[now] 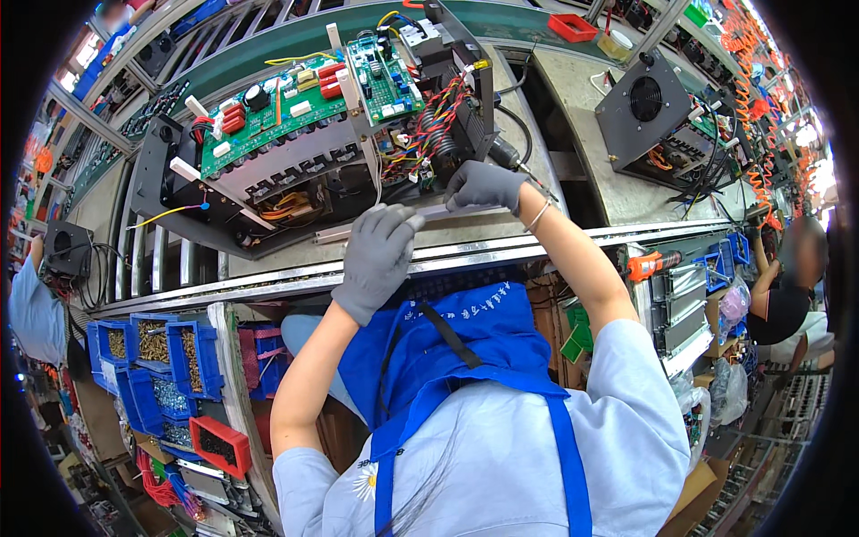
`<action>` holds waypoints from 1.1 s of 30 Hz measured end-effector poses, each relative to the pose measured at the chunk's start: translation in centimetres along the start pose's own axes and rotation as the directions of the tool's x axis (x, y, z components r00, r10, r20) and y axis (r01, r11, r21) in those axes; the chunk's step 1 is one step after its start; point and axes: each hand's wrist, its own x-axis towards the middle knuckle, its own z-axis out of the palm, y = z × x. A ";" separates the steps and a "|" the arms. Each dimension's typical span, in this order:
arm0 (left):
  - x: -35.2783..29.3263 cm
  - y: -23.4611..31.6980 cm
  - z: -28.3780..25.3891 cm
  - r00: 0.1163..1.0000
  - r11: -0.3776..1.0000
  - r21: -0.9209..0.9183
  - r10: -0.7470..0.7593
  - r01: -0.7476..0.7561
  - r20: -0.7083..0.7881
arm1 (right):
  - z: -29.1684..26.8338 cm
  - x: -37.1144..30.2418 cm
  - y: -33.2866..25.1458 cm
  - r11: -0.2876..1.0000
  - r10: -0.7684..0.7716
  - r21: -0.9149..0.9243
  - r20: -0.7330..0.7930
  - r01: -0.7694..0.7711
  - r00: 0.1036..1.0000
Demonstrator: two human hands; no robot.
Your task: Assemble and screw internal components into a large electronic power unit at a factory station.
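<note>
Factory benches crowd the view, and nearest to the wearer is a blue apron [465, 349] over a pale shirt, with both bare forearms reaching up from it to a grey metal conveyor bench [573, 192]. The left hand [378, 255], in a grey glove, is closed over the near end of a long silver metal strip [429, 217] lying along the bench edge, fingers curled on top of it. The right hand [483, 185], also gloved in grey, grips the same strip further along, just to the right of the left hand, with a thin bracelet at its wrist. Directly beyond both grips stands an open black chassis [313, 192], its green circuit boards [277, 116] facing up and a bundle of red, yellow and black wires [437, 125] hanging just above the right hand. Down and left of the left grip sit blue bins [157, 345] of screws and a red bin [219, 443]. Far right of the right grip stands a second black unit with a round fan [646, 98], and another person [787, 295] works at the right edge.
</note>
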 end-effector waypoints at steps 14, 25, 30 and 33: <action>-0.7 2.7 -8.6 0.868 0.954 -0.081 -0.225 0.288 0.442 | -5.6 -10.8 -11.1 0.925 -0.376 -0.153 -0.228 0.348 0.898; 3.6 0.2 -24.2 0.829 0.854 0.042 -0.490 0.518 -0.271 | -5.3 -3.4 -9.1 0.910 -0.367 -0.237 -0.841 0.340 0.397; 7.5 -4.0 -20.8 0.960 0.952 0.212 -0.173 0.221 -0.222 | -4.2 -0.1 -7.5 0.842 -0.234 -0.077 -0.944 0.534 0.233; 9.0 -5.6 -20.1 0.982 0.941 0.281 -0.169 0.186 -0.087 | -4.5 0.8 -6.6 0.880 -0.391 -0.336 -0.914 0.334 0.111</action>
